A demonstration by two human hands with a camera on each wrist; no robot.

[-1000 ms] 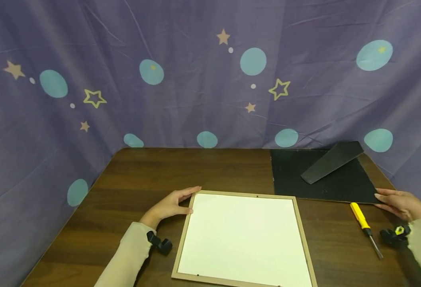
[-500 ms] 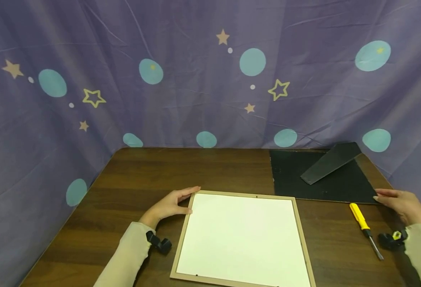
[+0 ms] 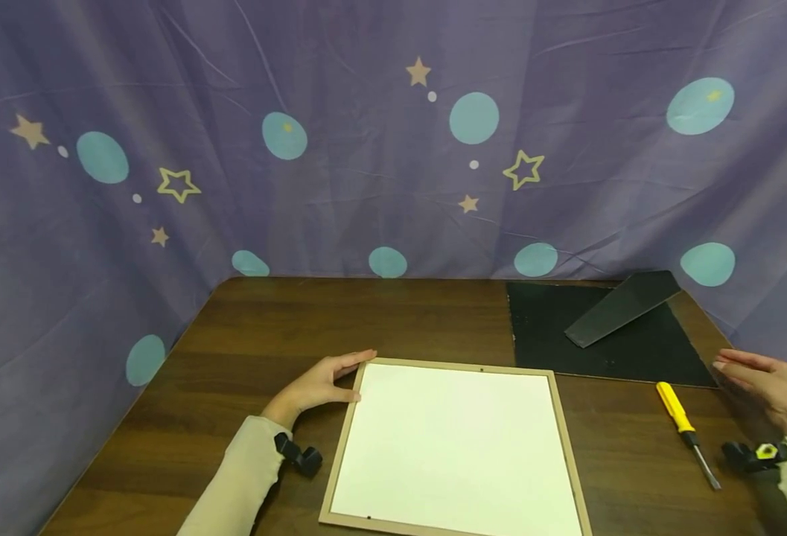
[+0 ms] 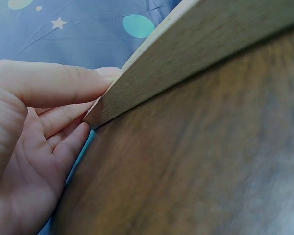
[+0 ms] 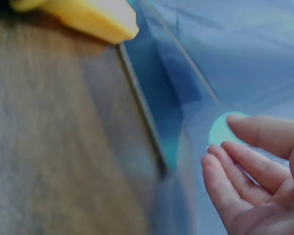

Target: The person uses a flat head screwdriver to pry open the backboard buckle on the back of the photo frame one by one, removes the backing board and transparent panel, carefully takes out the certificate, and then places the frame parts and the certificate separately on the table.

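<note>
The light wooden picture frame (image 3: 456, 447) lies flat on the dark table (image 3: 400, 316). The left hand (image 3: 319, 383) rests fingers straight against its far-left corner, as before. The right hand (image 3: 771, 387) has lifted off the black backing board (image 3: 601, 331) behind the frame, fingers relaxed, holding nothing; it appears released. A yellow screwdriver (image 3: 684, 428) lies right of the frame.

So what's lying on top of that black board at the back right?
A dark wedge-shaped flap lies on the black board, slanting toward its far right corner. The board's surface beneath the flap is covered. The board itself rests on the wooden table.
</note>
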